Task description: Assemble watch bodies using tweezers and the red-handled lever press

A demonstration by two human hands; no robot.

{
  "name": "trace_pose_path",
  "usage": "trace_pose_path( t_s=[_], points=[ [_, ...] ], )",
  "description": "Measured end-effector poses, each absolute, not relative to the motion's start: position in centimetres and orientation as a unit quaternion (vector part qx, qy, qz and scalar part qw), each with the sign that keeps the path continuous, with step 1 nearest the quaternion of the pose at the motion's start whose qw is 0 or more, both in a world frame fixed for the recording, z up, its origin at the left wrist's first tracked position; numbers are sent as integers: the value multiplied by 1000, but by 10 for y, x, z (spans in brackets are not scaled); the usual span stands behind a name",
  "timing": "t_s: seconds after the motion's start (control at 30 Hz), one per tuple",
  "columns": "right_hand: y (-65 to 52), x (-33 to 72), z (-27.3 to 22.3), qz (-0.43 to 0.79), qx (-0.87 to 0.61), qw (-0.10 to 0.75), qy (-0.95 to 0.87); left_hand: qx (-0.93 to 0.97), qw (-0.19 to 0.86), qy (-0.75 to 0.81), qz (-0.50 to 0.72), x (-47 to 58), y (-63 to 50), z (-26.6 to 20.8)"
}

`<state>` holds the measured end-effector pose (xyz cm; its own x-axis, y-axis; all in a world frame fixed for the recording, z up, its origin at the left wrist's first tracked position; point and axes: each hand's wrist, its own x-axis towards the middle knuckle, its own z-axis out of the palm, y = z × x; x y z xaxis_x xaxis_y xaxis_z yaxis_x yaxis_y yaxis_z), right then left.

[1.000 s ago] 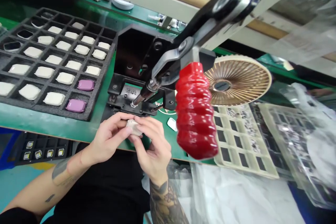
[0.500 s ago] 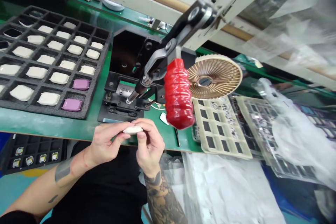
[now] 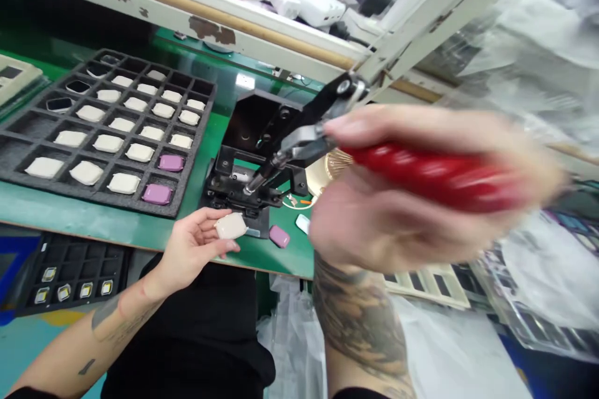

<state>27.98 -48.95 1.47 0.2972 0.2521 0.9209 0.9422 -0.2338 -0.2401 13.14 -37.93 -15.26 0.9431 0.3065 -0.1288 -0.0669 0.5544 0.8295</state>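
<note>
A cream, watch-case-like plastic cover (image 3: 231, 226) lies tilted in my left hand (image 3: 189, 243), held between thumb and fingers just in front of the press. My right hand (image 3: 374, 234), blurred by motion, is wrapped round the red ribbed handle (image 3: 430, 176) of the black toggle press (image 3: 285, 113). That handle points out to the right, close to the camera. The press's metal plunger (image 3: 257, 182) leans down over its fixture. On the green bench a purple cover (image 3: 279, 236) and a small whitish piece (image 3: 303, 223) lie right of the press base.
To the left stands a black foam tray (image 3: 180, 190) with cream covers, two purple ones and a few dark pieces in its cells. Below the bench edge is another black tray (image 3: 84, 255). A gold fan (image 3: 337, 163) is partly hidden behind my right hand; plastic bags (image 3: 449, 349) hang at right.
My right hand has let go of the cream cover and taken hold of the red handle. The left hand keeps the cover, now turned face up. A purple cover has come into sight on the bench.
</note>
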Motion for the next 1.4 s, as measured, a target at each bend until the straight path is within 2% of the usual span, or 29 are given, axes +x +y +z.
trace_pose_path(
  t_s=[0.1, 0.2, 0.23, 0.33, 0.47, 0.57, 0.63, 0.8, 0.93, 1.03, 1.17, 1.23, 1.33, 1.4],
  points=[
    [-486, 273, 11, -442, -603, 547, -377, 473, 863, 137, 117, 132, -375, -151],
    [-507, 264, -34, -419, -600, 554, -397, 530, 828, 112, 148, 123, -370, -149],
    [-517, 259, -55, -409, -611, 539, -411, 575, 794, 94, 171, 118, -368, -148],
    [-545, 244, -115, -273, -710, 496, -418, 733, 627, 36, 262, 102, -359, -146],
    [-546, 242, -157, -148, -807, 366, -439, 830, 447, 0, 335, 99, -348, -143],
    [-527, 253, -164, -92, -840, 283, -454, 864, 374, -18, 335, 107, -345, -143],
    [-518, 257, -162, -77, -849, 272, -446, 888, 331, -18, 320, 111, -345, -143],
    [-533, 236, -152, -78, -841, 375, -382, 940, 199, 26, 275, 117, -351, -143],
    [-560, 217, -149, -122, -830, 408, -359, 967, 104, 18, 233, 143, -363, -141],
    [-572, 217, -147, -142, -837, 395, -351, 981, 105, 9, 160, 168, -367, -136],
    [-575, 220, -139, -181, -825, 370, -388, 982, 167, 4, 92, 175, -362, -124],
    [-571, 221, -135, -217, -802, 358, -426, 958, 263, -24, 115, 163, -360, -118],
    [-563, 229, -130, -256, -743, 340, -516, 839, 506, -68, 190, 139, -360, -113],
    [-554, 242, -128, -248, -716, 351, -549, 761, 597, -44, 250, 125, -356, -115]
  ],
)
